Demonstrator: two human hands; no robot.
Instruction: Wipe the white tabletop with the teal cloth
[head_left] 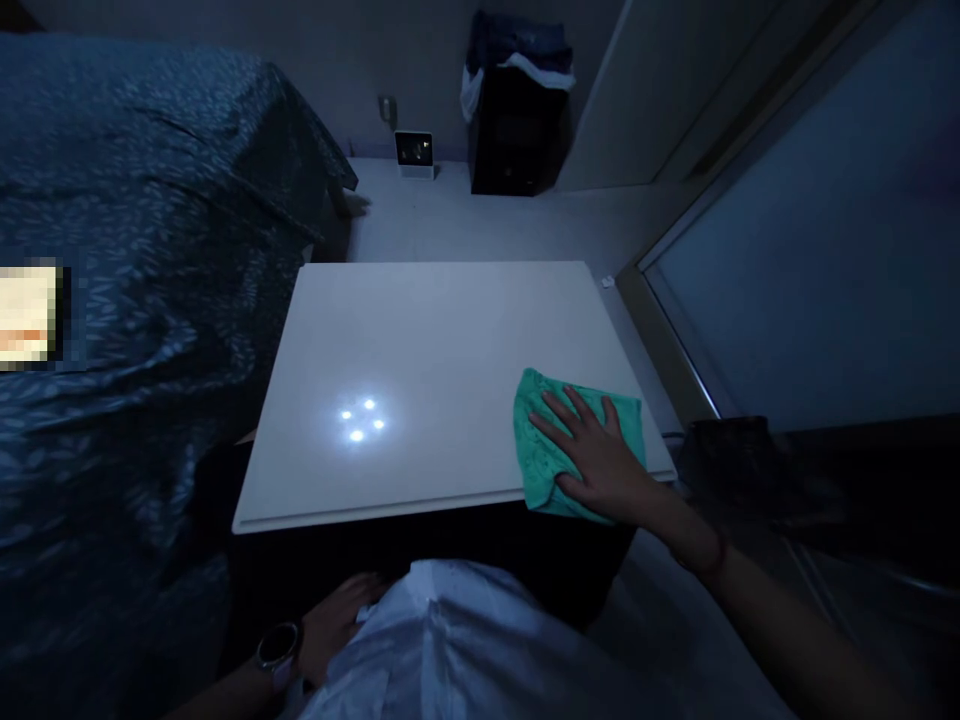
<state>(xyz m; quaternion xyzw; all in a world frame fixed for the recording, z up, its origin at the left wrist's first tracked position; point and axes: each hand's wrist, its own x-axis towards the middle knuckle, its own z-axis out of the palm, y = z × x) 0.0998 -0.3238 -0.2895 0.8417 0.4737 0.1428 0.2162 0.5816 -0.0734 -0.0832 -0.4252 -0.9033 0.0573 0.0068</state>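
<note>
A white tabletop (420,370) fills the middle of the view, with bright spots of reflected light on its surface. My right hand (592,450) presses flat, fingers spread, on a teal microfibre cloth (540,440) at the table's near right corner. A red band circles that wrist. My left hand (334,620) rests low against my dark clothing, below the table's near edge, holding nothing I can see. Its fingers are partly hidden by my white shirt (450,650). A round-faced watch (277,650) sits on the left wrist.
A bed with a dark blue patterned cover (150,250) runs along the table's left side. Beyond the table, on a pale floor (480,215), stand a black bin (517,130) and a small display (414,152). A framed glass panel (802,280) stands on the right.
</note>
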